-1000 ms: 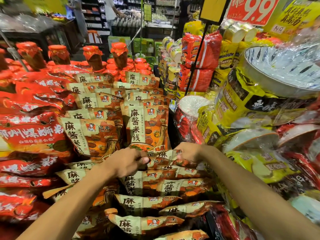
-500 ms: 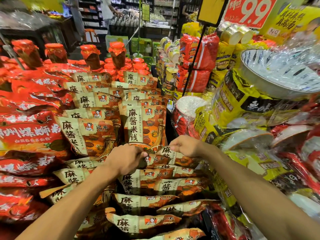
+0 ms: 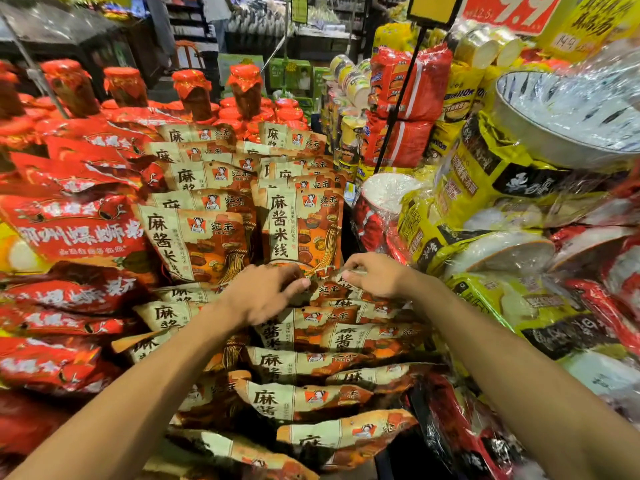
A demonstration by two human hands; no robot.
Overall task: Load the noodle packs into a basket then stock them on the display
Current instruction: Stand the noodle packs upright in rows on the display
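Grocery shop, stacked noodle packs (image 3: pixel 298 230), price sign (image 3: pixel 509 8) (red), aisles behind

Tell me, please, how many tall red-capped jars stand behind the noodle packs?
5 tall jars in a back row: one cut by the left edge, three further right, the last above the noodle packs. Others may be hidden.

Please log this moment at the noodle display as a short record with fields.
setting: shop display of stacked packs
left hand: fingers curled at the bottom edge of the upright beige noodle pack
right hand: pinches the top edge of a flat beige pack just below it
left of the beige packs: red packs
right of them: yellow packs bundled with wrapped bowls
behind: red-capped jars
basket: not in view
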